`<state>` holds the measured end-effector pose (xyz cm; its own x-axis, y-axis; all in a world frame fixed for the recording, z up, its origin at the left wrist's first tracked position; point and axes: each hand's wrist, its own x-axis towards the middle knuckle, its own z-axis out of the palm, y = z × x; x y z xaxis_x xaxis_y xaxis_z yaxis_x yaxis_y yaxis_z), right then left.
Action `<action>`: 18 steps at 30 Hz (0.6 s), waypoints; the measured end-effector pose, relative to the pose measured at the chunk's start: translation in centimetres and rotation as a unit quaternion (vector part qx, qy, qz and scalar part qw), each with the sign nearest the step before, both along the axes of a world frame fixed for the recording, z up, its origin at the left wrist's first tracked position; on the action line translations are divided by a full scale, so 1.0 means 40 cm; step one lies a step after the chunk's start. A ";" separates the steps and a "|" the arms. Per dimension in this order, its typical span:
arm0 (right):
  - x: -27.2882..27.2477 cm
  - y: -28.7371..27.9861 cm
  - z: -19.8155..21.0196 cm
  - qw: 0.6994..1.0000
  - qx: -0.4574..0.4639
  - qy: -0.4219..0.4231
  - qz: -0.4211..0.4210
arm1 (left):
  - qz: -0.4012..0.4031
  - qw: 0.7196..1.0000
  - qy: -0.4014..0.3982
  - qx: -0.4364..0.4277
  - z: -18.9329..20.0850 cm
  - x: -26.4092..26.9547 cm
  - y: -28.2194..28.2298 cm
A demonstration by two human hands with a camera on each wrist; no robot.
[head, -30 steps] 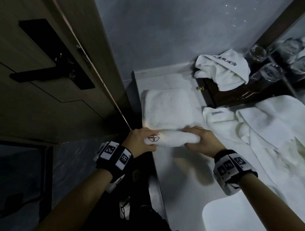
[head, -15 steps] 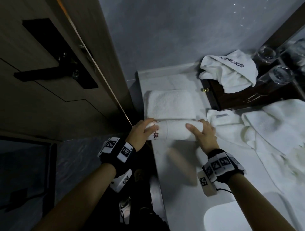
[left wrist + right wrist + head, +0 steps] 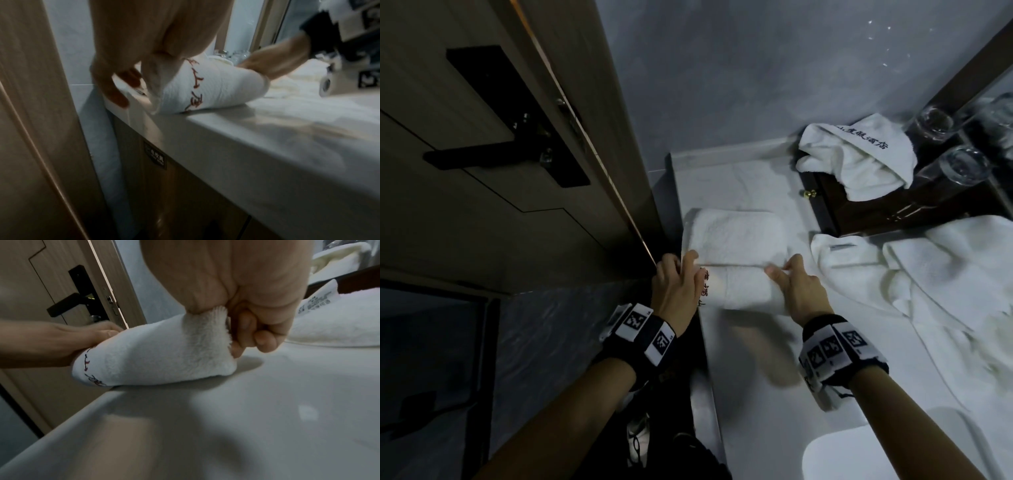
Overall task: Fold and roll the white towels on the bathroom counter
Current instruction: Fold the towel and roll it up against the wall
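Now | left hand (image 3: pixel 676 284) curled over rolled towel (image 3: pixel 743 286) | right hand (image 3: pixel 799 291) pinches end

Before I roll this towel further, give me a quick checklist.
1. Left hand grips the towel roll at its lettered end: ok.
2. Right hand pinches the other end: ok.
3. Flat part ahead lies smooth: ok.
4. Lettered end fully on the counter: cannot tell, it sits at the edge.
5. Loose towels apart from the roll: ok.
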<state>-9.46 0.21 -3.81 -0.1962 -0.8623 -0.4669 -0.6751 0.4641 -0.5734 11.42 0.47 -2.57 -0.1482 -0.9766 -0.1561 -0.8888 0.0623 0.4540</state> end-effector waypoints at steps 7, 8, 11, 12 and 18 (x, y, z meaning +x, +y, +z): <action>0.033 0.031 0.002 0.952 -0.230 0.205 0.000 | -0.124 0.984 -0.067 -0.105 -0.001 0.015 0.064; 0.037 0.038 0.001 0.931 -0.298 0.208 0.021 | -0.136 0.982 -0.071 -0.113 -0.004 0.018 0.071; 0.035 0.050 -0.006 0.898 -0.384 0.142 0.162 | -0.163 0.976 -0.084 -0.117 -0.001 0.028 0.076; 0.031 0.056 -0.007 0.895 -0.378 0.130 0.197 | -0.165 0.975 -0.087 -0.120 0.000 0.031 0.072; -0.010 0.068 -0.006 0.899 -0.329 0.135 0.257 | -0.188 0.954 -0.186 -0.143 0.020 0.001 0.027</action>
<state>-9.86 2.94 -4.07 0.2776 -0.9433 0.1818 -0.8590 -0.3285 -0.3927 11.47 1.54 -1.78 -0.4835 -0.8753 -0.0008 -0.8750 0.4833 0.0287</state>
